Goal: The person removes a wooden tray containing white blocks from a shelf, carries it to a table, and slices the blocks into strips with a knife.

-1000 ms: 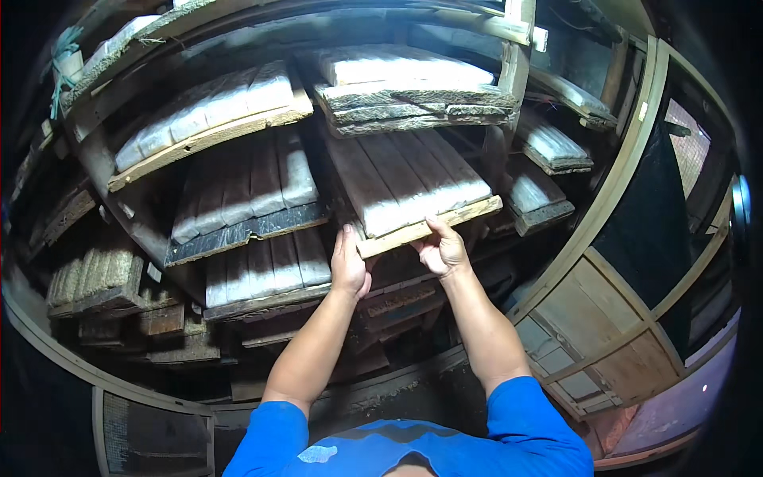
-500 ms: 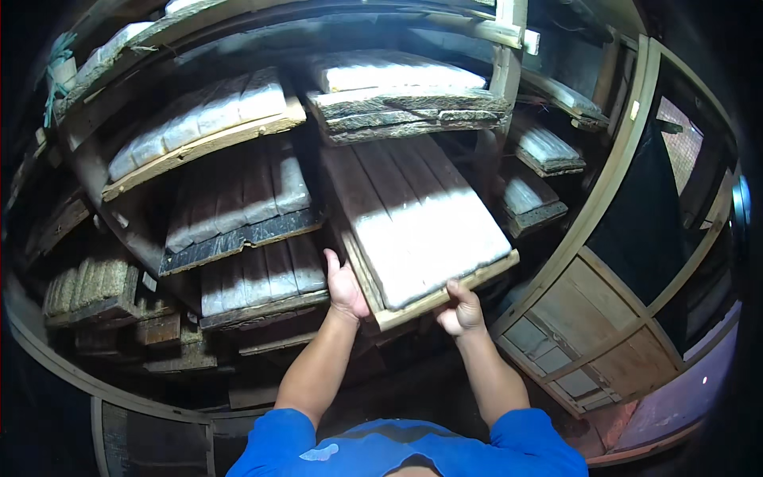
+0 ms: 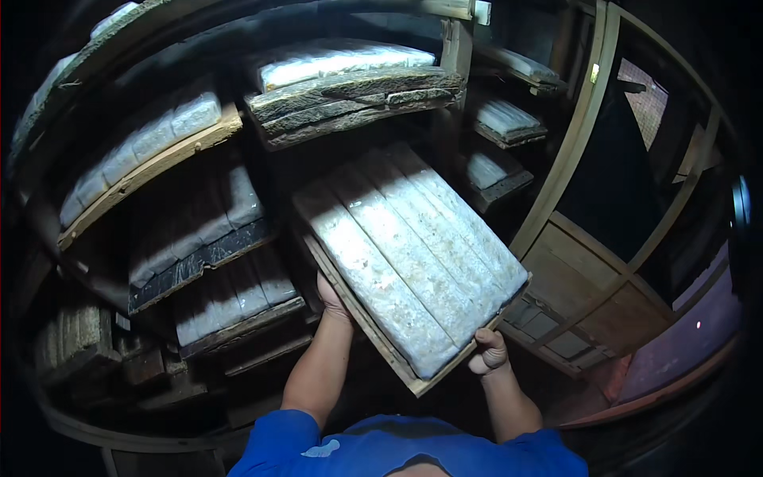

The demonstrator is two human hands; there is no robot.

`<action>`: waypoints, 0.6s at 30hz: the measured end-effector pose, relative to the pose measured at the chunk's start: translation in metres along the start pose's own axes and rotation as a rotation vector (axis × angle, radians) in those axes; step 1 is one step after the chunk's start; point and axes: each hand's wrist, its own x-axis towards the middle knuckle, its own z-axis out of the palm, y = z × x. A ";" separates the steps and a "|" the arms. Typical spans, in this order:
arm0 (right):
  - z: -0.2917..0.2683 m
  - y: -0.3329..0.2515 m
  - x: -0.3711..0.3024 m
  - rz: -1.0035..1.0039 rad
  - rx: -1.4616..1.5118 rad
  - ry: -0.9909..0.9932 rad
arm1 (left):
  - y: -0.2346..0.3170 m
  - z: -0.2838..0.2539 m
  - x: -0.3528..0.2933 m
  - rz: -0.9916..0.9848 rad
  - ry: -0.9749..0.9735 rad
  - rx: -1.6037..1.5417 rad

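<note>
Between your hands: a wooden board carries long, pale, wrapped blocks, laid side by side and touching along their seams.
Board's lie: it sits askew, its near corner pointing down toward your chest, its far end in shadow below the stacked planks; whether that end rests on anything cannot be told.
Blocks on the board: they reach nearly to the near edge and leave a narrow strip of wood bare along the left edge.
Right hand: yours is at the near edge, between the near corner and the right corner, thumb against the rim and fingers curled in, clamped on the wood.
Left hand: yours is at the left edge, well up from the near corner; the board hides its fingers, so you cannot tell how they are set.
Stacked planks: beyond the board, thick rough planks bear a pale slab on top.
Left-hand shelves: a light-edged shelf, a dark-edged shelf and a lower shelf each carry wrapped slabs.
Right side: a wooden panel is set in a frame, beyond the board's right corner.
</note>
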 end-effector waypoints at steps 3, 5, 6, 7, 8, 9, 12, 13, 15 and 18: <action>-0.010 0.007 -0.007 -0.037 -0.001 0.035 | 0.017 -0.047 0.021 -0.084 -0.253 0.006; -0.011 0.010 -0.010 -0.045 0.008 0.047 | 0.020 -0.051 0.042 -0.098 -0.267 0.041; -0.012 0.011 -0.011 -0.042 0.005 0.045 | 0.020 -0.051 0.052 -0.103 -0.247 0.050; -0.012 0.010 -0.010 -0.042 0.002 0.040 | 0.019 -0.050 0.064 -0.105 -0.217 0.063; -0.012 0.009 -0.010 -0.043 -0.002 0.034 | 0.018 -0.049 0.072 -0.110 -0.190 0.074; -0.011 0.009 -0.010 -0.045 0.011 0.027 | 0.019 -0.049 0.076 -0.112 -0.167 0.084; -0.010 0.013 -0.008 -0.071 0.038 0.009 | 0.018 -0.062 0.079 -0.133 -0.089 0.107; -0.011 0.015 -0.007 -0.083 0.037 0.014 | 0.017 -0.068 0.078 -0.141 -0.065 0.104; -0.014 0.018 -0.005 -0.106 0.036 0.023 | 0.015 -0.078 0.077 -0.159 -0.022 0.106; -0.023 0.022 -0.014 -0.144 0.032 0.061 | 0.011 -0.096 0.072 -0.194 0.037 0.106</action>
